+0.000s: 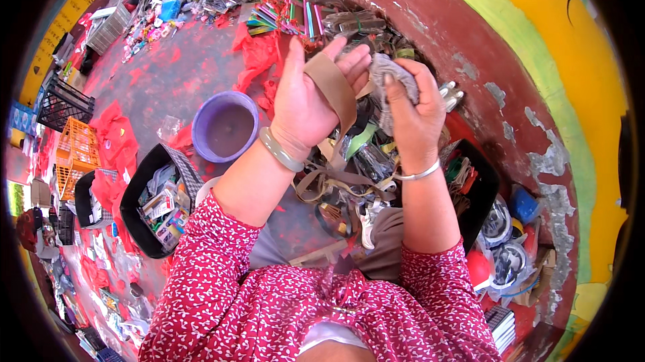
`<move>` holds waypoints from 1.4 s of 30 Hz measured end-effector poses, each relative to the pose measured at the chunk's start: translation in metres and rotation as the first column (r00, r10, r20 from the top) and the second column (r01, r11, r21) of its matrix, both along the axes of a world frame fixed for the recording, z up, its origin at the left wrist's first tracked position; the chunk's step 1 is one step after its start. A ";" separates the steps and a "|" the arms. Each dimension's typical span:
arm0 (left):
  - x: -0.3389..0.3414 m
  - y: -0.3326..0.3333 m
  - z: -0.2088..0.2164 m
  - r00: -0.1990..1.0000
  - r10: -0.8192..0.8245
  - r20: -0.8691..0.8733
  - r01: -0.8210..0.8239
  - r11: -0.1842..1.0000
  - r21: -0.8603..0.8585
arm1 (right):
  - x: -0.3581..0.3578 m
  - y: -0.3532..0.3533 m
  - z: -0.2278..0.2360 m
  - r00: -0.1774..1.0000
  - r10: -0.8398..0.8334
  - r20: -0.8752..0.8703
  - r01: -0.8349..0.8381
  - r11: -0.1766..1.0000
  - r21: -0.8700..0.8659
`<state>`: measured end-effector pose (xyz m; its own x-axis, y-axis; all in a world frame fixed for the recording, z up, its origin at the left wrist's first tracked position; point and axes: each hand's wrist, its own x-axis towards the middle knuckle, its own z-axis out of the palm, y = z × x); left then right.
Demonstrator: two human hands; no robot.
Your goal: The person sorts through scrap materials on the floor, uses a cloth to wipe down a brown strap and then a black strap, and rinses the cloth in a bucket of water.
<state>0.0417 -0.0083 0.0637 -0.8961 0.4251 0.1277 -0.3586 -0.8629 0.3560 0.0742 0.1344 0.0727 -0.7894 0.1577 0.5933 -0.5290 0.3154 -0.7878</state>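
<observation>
One black bin (140,177) and red sheeting (259,59) flank the purple bucket (209,102), right of which the spread left hand (306,105) bears a brown strap (333,90) and the right hand (419,116) pinches grey cloth (384,69).

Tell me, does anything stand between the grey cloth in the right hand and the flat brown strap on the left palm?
In this view, only fingers of the left hand show between the crumpled grey cloth in the right hand and the flat brown strap. Nothing visible covers the strap's upturned face.

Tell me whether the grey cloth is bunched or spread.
Bunched: the grey cloth shows crumpled folds, gathered in the right hand.
</observation>
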 end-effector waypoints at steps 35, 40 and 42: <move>-0.052 -0.041 -0.022 0.983 0.066 0.172 -0.055 0.996 -0.064 | 0.003 0.022 -0.024 0.213 0.862 0.460 -0.674 0.470 -0.569; -0.029 -0.013 -0.017 0.975 -0.187 0.121 0.206 0.964 -0.170 | 0.005 0.015 -0.024 0.436 0.842 0.318 -0.550 0.529 -0.646; -0.020 -0.004 -0.017 0.975 -0.223 -0.011 0.216 0.952 -0.219 | 0.002 0.019 -0.026 0.463 0.819 0.341 -0.543 0.565 -0.621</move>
<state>0.0213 -0.0126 0.0465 -0.7742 0.6317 0.0412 -0.5147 -0.6660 0.5400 0.0762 0.1532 0.0469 -0.8665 -0.4965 0.0523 0.1357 -0.3351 -0.9324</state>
